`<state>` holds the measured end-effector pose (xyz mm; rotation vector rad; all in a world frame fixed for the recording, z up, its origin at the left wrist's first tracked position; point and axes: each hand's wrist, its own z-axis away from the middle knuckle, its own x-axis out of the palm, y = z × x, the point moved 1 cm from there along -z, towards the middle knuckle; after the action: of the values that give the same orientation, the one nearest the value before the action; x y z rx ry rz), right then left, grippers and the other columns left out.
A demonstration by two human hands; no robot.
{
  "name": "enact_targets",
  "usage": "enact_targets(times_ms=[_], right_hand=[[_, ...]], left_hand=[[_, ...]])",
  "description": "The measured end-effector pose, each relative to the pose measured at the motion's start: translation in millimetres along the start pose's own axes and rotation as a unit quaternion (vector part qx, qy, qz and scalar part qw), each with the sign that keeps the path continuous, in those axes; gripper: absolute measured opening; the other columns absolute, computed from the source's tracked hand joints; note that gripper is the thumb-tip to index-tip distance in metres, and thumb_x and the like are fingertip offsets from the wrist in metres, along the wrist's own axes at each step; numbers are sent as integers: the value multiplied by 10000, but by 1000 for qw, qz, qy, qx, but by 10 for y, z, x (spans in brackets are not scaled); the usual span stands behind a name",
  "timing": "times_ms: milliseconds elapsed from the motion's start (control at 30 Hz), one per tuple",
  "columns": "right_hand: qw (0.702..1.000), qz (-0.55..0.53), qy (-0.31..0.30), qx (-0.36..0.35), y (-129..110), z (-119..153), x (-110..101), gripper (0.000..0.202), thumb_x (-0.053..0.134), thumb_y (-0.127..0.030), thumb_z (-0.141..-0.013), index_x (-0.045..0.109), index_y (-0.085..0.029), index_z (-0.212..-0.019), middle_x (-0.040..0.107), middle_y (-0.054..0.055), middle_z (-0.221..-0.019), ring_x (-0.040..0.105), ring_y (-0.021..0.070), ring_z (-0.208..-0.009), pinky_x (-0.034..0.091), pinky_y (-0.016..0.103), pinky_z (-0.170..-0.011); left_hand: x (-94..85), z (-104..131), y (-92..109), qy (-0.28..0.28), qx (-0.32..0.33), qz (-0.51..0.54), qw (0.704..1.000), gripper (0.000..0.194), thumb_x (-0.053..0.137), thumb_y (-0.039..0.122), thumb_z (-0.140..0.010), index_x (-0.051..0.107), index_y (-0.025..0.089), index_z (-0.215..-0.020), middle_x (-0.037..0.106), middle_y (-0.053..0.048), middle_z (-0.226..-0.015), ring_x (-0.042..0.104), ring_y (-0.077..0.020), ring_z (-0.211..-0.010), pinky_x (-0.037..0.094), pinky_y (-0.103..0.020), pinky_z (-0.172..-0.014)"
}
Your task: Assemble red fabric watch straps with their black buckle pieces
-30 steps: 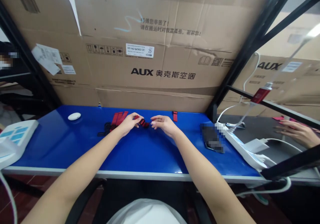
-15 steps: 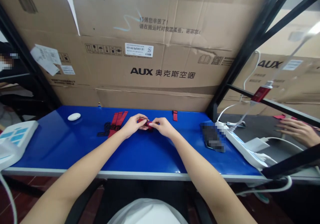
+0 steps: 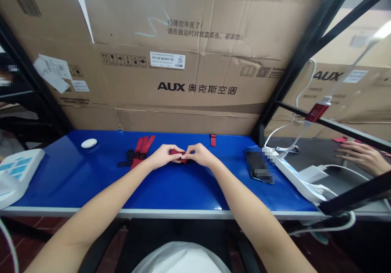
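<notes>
Near the middle of the blue table, my left hand (image 3: 164, 156) pinches a short red webbing strap (image 3: 175, 152) between thumb and fingers. From the other side, my right hand (image 3: 198, 153) is closed on the same strap, its fingertips almost touching the left ones. Something dark shows at the strap under the fingers, too small to make out. To the left lie several red straps (image 3: 143, 145) side by side, with black plastic buckles (image 3: 130, 158) beside and on them. Another short red strap (image 3: 213, 140) with a black end lies at the back, right of my hands.
A large cardboard sheet (image 3: 195, 88) stands behind the table (image 3: 171, 191). A white oval object (image 3: 88, 143) and a white device (image 3: 23, 171) are at left. A dark blurred object (image 3: 259, 165) and a power strip (image 3: 295, 179) lie at right. Another person's hand (image 3: 362, 156) is beyond the frame post.
Both hands have drawn slightly together over the strap, fingertips now nearly meeting. The left hand has tilted a little, showing more red. The view has shifted slightly.
</notes>
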<state>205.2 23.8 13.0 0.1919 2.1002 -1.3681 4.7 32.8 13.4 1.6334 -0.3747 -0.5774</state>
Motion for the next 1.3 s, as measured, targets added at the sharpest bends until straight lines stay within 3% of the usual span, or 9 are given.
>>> enact_targets(times_ms=[100,300,633,833,1000,1200,1300], right_hand=[[998,-47,23,29,51,-12,3,280,711,-438,-759,711,-167,-690,703,38,-717,613,170,-683,438,279,-675],[995,-94,-19,6,56,-10,-10,251,646,-414,-809,718,-174,-813,728,43,-818,634,182,-759,461,290,-732],[994,11,-108,5,-66,69,-151,180,660,-331,-765,732,-167,-760,709,23,-730,583,157,-662,418,264,-636],[995,-95,1,25,-44,15,-61,211,689,-368,-740,726,-161,-752,727,49,-772,620,176,-721,449,285,-702],[976,-213,11,39,-19,-12,19,223,708,-375,-727,720,-161,-788,732,47,-772,631,166,-723,443,281,-726],[974,-211,26,76,18,-17,74,209,721,-358,-704,644,-164,-715,677,18,-709,596,146,-690,443,269,-700],[973,-212,69,51,10,-21,82,267,739,-354,-689,633,-178,-861,662,18,-819,604,153,-767,474,284,-739]], left_hand=[[-28,-11,-15,3,13,6,1000,504,825,396,-683,683,120,-1081,721,-133,-1041,721,-247,-876,569,-438,-869],[-85,-18,-14,15,59,-76,995,497,832,321,-663,690,172,-1115,726,-86,-1044,690,-225,-919,537,-378,-878],[-4,40,89,-40,105,-199,973,344,794,322,-698,740,192,-1012,732,-75,-1028,661,-253,-986,482,-358,-924],[-21,-1,45,-11,86,-118,989,428,779,342,-724,697,174,-1109,727,-86,-1040,685,-235,-921,526,-350,-856],[-42,-31,11,42,99,-70,992,457,820,326,-682,666,154,-1076,726,-96,-1003,700,-235,-899,540,-376,-853],[-21,-25,-12,15,74,-57,996,433,814,284,-686,652,148,-1064,730,-88,-959,712,-228,-854,552,-395,-844],[-34,-36,0,37,73,-25,996,429,825,296,-677,623,135,-1019,730,-86,-914,720,-229,-819,567,-405,-818]])
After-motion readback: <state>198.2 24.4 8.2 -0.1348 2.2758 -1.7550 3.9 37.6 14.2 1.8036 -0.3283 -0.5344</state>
